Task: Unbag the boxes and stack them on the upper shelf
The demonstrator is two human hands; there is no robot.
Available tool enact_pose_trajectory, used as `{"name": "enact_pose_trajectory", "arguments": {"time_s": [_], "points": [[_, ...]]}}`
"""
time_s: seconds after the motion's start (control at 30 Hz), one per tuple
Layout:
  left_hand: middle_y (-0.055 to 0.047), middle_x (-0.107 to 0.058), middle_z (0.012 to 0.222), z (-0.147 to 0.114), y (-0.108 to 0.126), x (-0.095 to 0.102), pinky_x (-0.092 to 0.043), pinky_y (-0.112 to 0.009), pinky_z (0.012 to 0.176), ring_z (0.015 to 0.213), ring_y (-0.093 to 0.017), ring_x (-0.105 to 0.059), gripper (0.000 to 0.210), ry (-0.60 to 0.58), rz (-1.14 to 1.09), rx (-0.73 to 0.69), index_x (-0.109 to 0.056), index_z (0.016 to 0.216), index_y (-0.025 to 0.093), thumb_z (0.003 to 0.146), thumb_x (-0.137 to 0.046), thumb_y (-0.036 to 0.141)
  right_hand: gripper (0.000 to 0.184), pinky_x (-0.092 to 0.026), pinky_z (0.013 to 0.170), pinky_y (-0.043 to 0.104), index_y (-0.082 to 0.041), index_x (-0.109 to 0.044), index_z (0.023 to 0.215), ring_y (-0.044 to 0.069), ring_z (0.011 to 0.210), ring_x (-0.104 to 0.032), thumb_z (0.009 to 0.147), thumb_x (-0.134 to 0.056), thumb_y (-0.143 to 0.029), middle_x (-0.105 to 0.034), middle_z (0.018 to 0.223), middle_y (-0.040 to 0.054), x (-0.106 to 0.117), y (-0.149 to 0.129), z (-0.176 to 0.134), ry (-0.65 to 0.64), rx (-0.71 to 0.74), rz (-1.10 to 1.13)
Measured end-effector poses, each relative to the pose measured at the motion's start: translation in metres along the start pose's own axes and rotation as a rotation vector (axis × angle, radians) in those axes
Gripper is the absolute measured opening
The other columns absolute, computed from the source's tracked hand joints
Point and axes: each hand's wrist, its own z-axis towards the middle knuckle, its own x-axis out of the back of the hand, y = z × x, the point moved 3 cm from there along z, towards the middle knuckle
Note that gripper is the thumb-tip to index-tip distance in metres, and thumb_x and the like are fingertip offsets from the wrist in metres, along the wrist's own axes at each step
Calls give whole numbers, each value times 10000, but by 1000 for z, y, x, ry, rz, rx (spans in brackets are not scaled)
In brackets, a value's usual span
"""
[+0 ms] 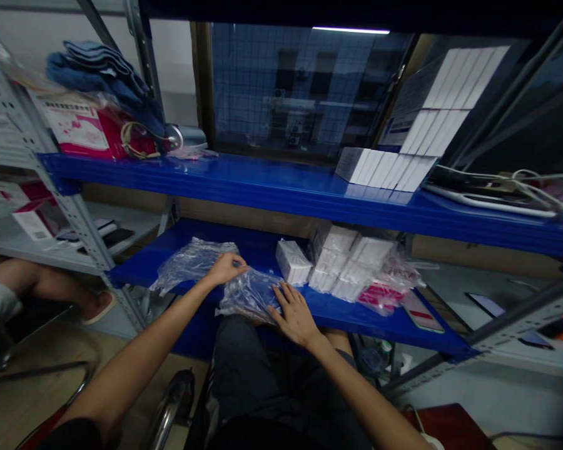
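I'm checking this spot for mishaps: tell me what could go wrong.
The clear plastic bag under the right hand lies at the front edge of the lower blue shelf and might slide off. The phone, near that edge, could be knocked down. The right hand might bump the nearby white box.

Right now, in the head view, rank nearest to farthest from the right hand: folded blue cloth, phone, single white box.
1. Single white box, just ahead
2. Phone, lower shelf, right end
3. Folded blue cloth, upper shelf, far left
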Motion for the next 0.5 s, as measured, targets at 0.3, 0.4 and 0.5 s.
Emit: {"name": "enact_pose_trajectory", "arguments": {"time_s": [0.3, 0.4, 0.5], "points": [[-40, -736, 831, 1, -9, 87, -477, -238, 562, 533, -120, -573, 531, 251, -482, 94, -529, 1422, 179, 917, -577, 331, 597, -261, 1227, 552, -286, -411, 1578, 325, 1559, -212, 1025, -463, -505, -283, 1697, 54, 60, -43, 56, 217, 203, 111], [-38, -730, 911, 12, -45, 124, -496, -238, 623, 555, -107, -549, 487, 364, -221, 176, -542, 1391, 185, 910, -554, 257, 582, -256, 1219, 565, -294, -413, 1574, 329, 1561, -198, 1037, -441, -514, -317, 1684, 48, 66, -68, 107, 163, 274, 145], [-82, -725, 1068, 17, -81, 149, -533, -299, 856, 837, -184, -655, 455, 436, 26, 258, -594, 1343, 170, 901, -592, 280, 581, -262, 1202, 607, -321, -405, 1573, 337, 1559, -214, 1039, -431, -547, -313, 1687, 47, 55, -89, 150, 9, 301, 175]]}}
